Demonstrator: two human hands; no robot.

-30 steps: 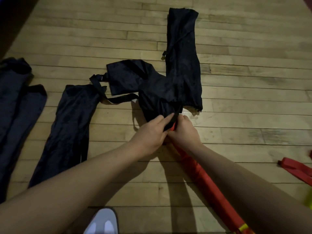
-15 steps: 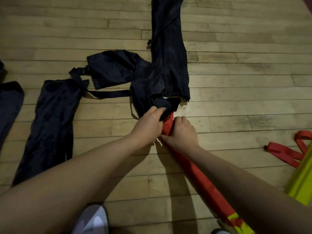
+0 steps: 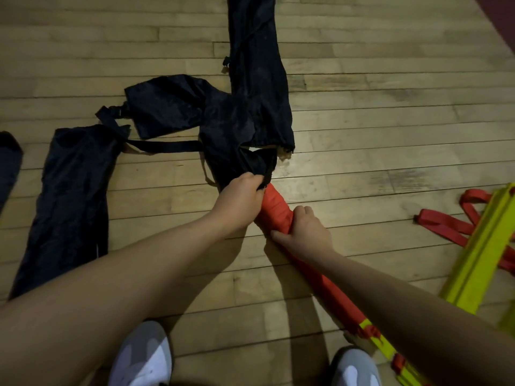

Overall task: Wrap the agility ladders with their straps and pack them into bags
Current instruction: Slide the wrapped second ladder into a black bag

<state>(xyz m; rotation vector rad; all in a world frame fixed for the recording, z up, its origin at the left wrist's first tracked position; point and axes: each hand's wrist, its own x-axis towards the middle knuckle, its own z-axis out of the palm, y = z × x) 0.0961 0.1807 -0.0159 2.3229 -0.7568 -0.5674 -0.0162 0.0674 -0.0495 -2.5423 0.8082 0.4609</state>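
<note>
- The setting looks like a gym or sports hall: the pale varnished hardwood strip floor (image 3: 362,112) runs in long narrow boards with staggered joints, as on an indoor court.
- A dark maroon band (image 3: 498,15) cuts across the top right corner of the floor; whether it is painted court marking or a mat cannot be told.
- Sports training gear lies about: yellow plastic agility ladder rungs (image 3: 482,246) with red webbing straps (image 3: 446,227), and several long black fabric carry bags (image 3: 259,79) spread flat on the boards.
- Grey and white athletic shoes (image 3: 142,358) stand on the floor.
</note>
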